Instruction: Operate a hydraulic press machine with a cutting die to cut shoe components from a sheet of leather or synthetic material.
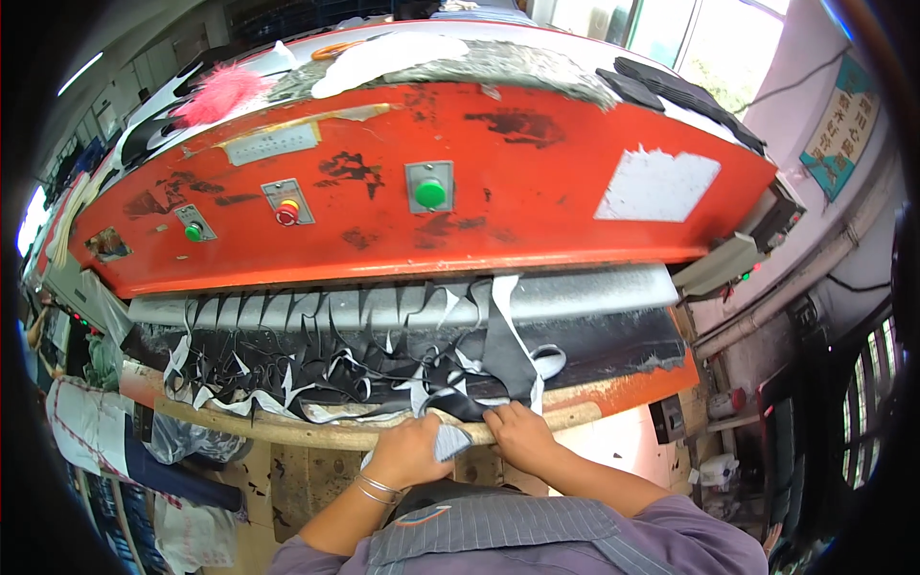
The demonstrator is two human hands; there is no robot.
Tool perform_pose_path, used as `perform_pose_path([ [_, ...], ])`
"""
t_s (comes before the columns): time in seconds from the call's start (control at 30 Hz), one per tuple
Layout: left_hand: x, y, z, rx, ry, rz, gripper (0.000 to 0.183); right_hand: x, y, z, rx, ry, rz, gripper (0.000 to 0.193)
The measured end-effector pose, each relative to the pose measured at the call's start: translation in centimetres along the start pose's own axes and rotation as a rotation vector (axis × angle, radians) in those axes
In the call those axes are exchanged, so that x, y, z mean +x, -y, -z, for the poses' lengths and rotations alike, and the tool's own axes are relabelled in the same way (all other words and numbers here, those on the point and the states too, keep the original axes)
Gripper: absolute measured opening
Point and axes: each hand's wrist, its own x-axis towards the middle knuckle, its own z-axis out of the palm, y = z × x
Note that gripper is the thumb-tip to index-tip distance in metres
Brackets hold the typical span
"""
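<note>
My left hand (406,453), with thin bracelets at its wrist, is closed at the front edge of the orange machine. It grips a small grey, finely striped piece (451,443) that shows beside its thumb. Just to the right, my right hand (520,436) has its fingers curled on the edge of the black-and-white cut sheet scrap (508,350). The scrap is a tangle of narrow strips, black on one face and white on the other. It spreads across the machine's bed and hangs over a worn, tan rounded front rail (316,431).
A long grey roller-like bar (594,292) lies behind the scrap, under the orange panel (537,192). That panel carries two green buttons (431,194) and a red knob (287,212). Fur, pink fluff (222,94) and black pieces (661,84) lie on top. Bags stand at lower left.
</note>
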Motion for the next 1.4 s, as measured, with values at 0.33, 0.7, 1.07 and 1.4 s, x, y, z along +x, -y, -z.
perform_pose_path([
  [0.33,-0.7,2.1,0.2,-0.003,-0.102,0.176,0.057,3.0,0.6,1.0,0.136,0.150,0.060,0.030],
  [0.7,-5.4,-1.8,6.4,-0.423,-0.254,0.271,0.040,13.0,-13.5,6.7,-0.034,0.047,-0.157,0.068],
  [1.07,0.1,-4.0,-1.9,-1.235,-0.537,0.202,0.040,13.2,-10.3,5.7,0.039,-0.094,-0.127,0.070],
  [1.4,-0.7,-4.6,-6.2,-1.443,-0.498,0.039,0.041,0.6,-0.7,6.4,0.998,0.104,0.100,0.047],
])
